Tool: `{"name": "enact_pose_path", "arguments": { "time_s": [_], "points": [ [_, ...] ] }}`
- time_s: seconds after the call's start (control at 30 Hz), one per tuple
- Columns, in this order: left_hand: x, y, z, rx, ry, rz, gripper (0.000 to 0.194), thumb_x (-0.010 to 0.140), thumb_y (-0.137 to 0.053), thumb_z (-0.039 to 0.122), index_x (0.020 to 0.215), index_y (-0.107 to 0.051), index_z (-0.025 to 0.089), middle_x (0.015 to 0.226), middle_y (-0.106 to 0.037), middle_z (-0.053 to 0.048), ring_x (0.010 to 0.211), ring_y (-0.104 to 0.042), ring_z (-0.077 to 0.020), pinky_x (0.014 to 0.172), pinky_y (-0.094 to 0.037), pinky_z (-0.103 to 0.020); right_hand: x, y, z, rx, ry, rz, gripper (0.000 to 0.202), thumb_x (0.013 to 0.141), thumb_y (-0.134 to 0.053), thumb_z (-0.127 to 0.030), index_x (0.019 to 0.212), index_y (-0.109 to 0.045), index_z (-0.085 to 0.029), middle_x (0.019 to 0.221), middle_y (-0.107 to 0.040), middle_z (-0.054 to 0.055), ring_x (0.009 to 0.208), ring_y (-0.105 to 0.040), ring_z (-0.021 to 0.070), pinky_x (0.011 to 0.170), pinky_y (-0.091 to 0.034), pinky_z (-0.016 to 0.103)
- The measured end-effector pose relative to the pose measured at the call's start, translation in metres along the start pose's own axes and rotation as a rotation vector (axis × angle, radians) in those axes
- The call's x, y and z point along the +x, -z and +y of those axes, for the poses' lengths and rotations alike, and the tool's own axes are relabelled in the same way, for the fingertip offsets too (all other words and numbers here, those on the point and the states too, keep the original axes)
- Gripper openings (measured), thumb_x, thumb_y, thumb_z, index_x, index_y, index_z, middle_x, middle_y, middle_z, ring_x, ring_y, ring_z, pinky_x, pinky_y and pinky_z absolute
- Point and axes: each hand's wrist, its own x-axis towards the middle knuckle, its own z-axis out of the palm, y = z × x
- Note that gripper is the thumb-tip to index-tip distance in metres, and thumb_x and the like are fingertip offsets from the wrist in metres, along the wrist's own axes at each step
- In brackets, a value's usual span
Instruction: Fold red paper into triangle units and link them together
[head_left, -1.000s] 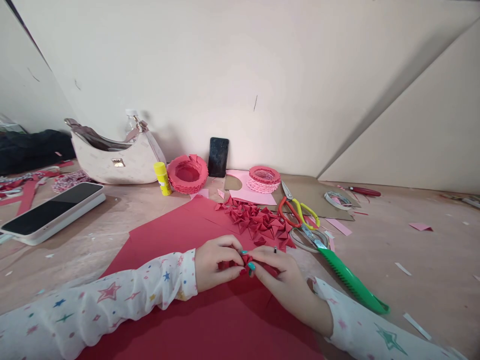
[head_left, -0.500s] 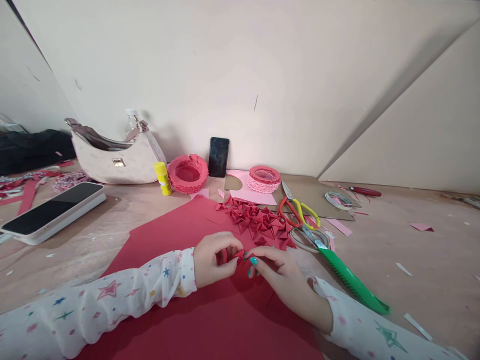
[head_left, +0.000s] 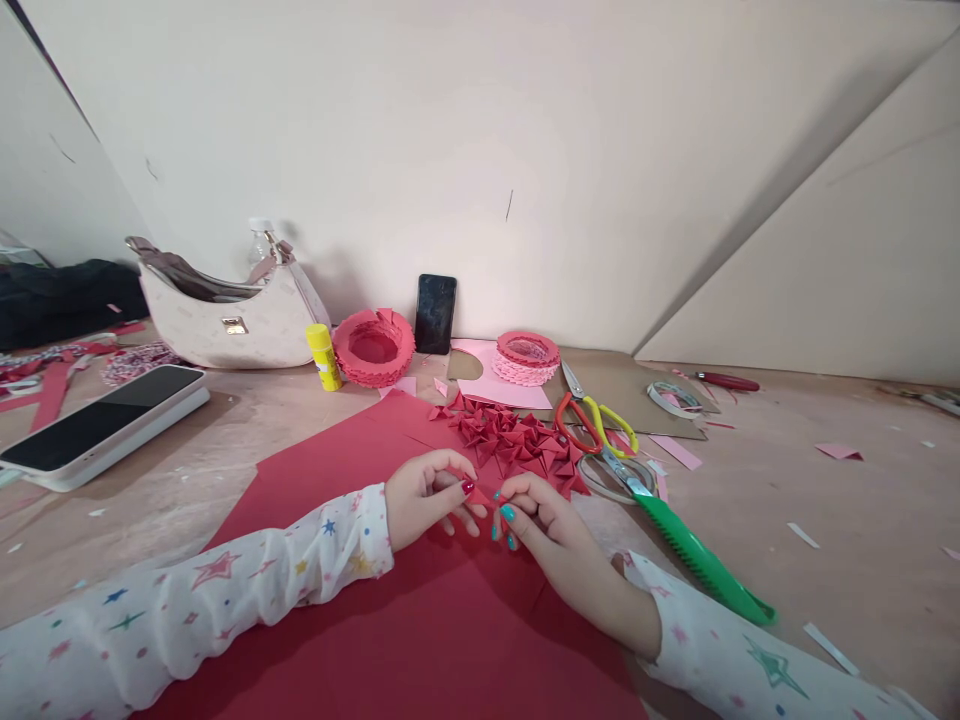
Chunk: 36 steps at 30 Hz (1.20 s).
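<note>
Left hand [head_left: 426, 500], angled inward, pinches a red paper piece [head_left: 478, 496]; right hand [head_left: 551, 525] curls opposite, its hold unclear.

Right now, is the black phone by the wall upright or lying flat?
Upright: the black phone stands on its short edge against the wall, just behind the red ring.

Small red paper piece [head_left: 480, 496] — thin, pointed, partly hidden — held above a broad, flat red sheet [head_left: 420, 640], near a loose heap of folded red pieces [head_left: 525, 445].
</note>
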Motion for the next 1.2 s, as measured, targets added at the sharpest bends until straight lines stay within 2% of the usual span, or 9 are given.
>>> {"name": "enact_pose_path", "arguments": {
  "time_s": [0.1, 0.27, 0.4, 0.6, 0.7, 0.8, 1.03, 1.2],
  "points": [
    [-0.0002, 0.0001, 0.0009, -0.018, 0.018, 0.009, 0.026, 0.074, -0.051, 0.031, 0.090, -0.041, 0.014, 0.065, -0.062, -0.004, 0.052, -0.061, -0.0127, 0.042, -0.042, -0.016, 0.0000, -0.0004, 0.0009, -0.023, 0.013, 0.001, 0.007, 0.082, -0.038, -0.025, 0.085, -0.042, -0.020, 0.065, -0.044, -0.004, 0.056, -0.041, 0.0067, 0.051, -0.034, 0.018],
    [0.0015, -0.0001, 0.0005, -0.012, 0.038, -0.027, 0.029, 0.071, -0.053, 0.039, 0.079, -0.045, 0.012, 0.065, -0.062, -0.006, 0.055, -0.061, -0.0135, 0.043, -0.042, -0.015, -0.0009, -0.0004, 0.0004, -0.090, 0.025, -0.014, 0.007, 0.081, -0.039, -0.022, 0.086, -0.044, -0.020, 0.070, -0.048, -0.002, 0.061, -0.045, 0.0078, 0.057, -0.037, 0.020],
    [0.0023, -0.0002, -0.0017, -0.011, 0.041, -0.043, 0.031, 0.070, -0.054, 0.041, 0.082, -0.047, 0.012, 0.066, -0.061, -0.005, 0.057, -0.061, -0.0142, 0.041, -0.042, -0.015, -0.0004, 0.0002, -0.0008, -0.106, 0.044, -0.017, 0.008, 0.080, -0.041, -0.021, 0.085, -0.046, -0.020, 0.074, -0.050, -0.001, 0.064, -0.048, 0.0086, 0.060, -0.039, 0.021],
    [0.0004, 0.0014, -0.0045, 0.017, 0.024, -0.041, 0.028, 0.072, -0.052, 0.034, 0.090, -0.049, 0.013, 0.064, -0.058, -0.001, 0.051, -0.060, -0.0124, 0.041, -0.043, -0.015, 0.0007, 0.0002, 0.0005, -0.166, 0.077, 0.027, 0.011, 0.077, -0.044, -0.016, 0.085, -0.049, -0.021, 0.076, -0.052, -0.001, 0.066, -0.050, 0.0089, 0.061, -0.040, 0.021],
    [0.0003, 0.0016, -0.0048, 0.018, 0.016, -0.052, 0.023, 0.073, -0.051, 0.031, 0.087, -0.050, 0.013, 0.065, -0.059, -0.002, 0.050, -0.060, -0.0116, 0.040, -0.043, -0.014, 0.0007, 0.0001, 0.0015, -0.204, 0.089, 0.046, 0.014, 0.075, -0.045, -0.015, 0.086, -0.050, -0.020, 0.079, -0.053, 0.000, 0.070, -0.050, 0.0097, 0.063, -0.041, 0.021],
    [0.0009, 0.0013, -0.0042, 0.007, 0.018, -0.057, 0.019, 0.074, -0.049, 0.029, 0.082, -0.051, 0.012, 0.067, -0.060, -0.004, 0.052, -0.061, -0.0123, 0.041, -0.043, -0.014, 0.0004, 0.0006, 0.0025, -0.211, 0.093, 0.050, 0.014, 0.074, -0.045, -0.014, 0.086, -0.050, -0.020, 0.078, -0.054, 0.000, 0.070, -0.051, 0.0097, 0.062, -0.042, 0.021],
    [-0.0025, -0.0010, -0.0036, 0.048, -0.038, -0.077, 0.022, 0.067, -0.052, 0.014, 0.089, -0.051, 0.011, 0.078, -0.061, -0.007, 0.060, -0.062, -0.0142, 0.044, -0.043, -0.015, 0.0009, 0.0026, 0.0021, -0.223, 0.105, 0.118, 0.011, 0.074, -0.047, -0.016, 0.083, -0.053, -0.020, 0.077, -0.056, -0.001, 0.068, -0.051, 0.0093, 0.061, -0.043, 0.020],
    [-0.0035, 0.0008, -0.0031, 0.188, -0.079, -0.072, 0.017, 0.073, -0.048, 0.019, 0.086, -0.055, 0.011, 0.074, -0.062, -0.006, 0.055, -0.061, -0.0125, 0.041, -0.043, -0.014, 0.0013, 0.0035, -0.0012, -0.279, 0.159, 0.106, 0.015, 0.074, -0.046, -0.014, 0.084, -0.055, -0.022, 0.080, -0.059, -0.001, 0.073, -0.053, 0.0092, 0.067, -0.043, 0.019]
  ]
}}
